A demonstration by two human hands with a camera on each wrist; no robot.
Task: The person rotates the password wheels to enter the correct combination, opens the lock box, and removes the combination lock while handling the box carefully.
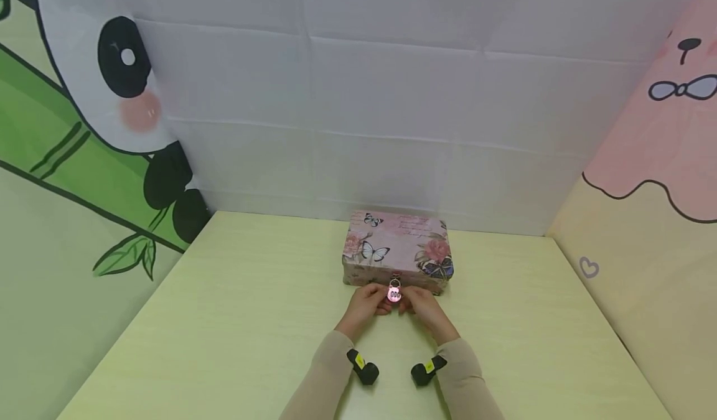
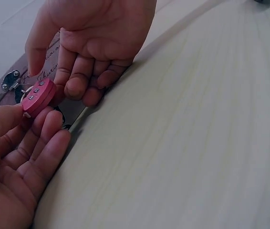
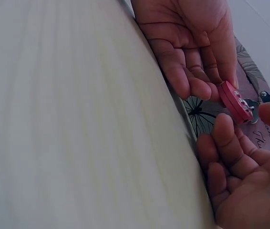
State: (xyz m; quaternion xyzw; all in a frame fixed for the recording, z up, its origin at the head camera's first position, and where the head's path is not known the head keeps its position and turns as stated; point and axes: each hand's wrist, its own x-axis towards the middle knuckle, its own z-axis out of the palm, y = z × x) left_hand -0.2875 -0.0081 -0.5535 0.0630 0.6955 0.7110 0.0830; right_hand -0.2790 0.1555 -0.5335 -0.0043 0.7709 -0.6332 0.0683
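Note:
A pink combination padlock [image 1: 394,294] with a row of number dials hangs by its shackle at the front clasp of a flower-and-butterfly box [image 1: 400,242], whose lid is down. My left hand [image 1: 365,303] pinches the padlock's side between thumb and fingers, as both wrist views show. On the other side is my right hand [image 1: 426,308], its fingers loosely bent. In the right wrist view, its thumb stands a little apart from the padlock [image 3: 236,102]; whether a fingertip touches the back is hard to tell. The metal clasp [image 2: 11,80] shows behind the shackle.
The box stands at the far edge of a pale wood-grain table [image 1: 252,295], close to a white sheet [image 1: 381,96] at the back. Painted walls [image 1: 644,283] flank both sides. Black devices with yellow labels are strapped at both wrists.

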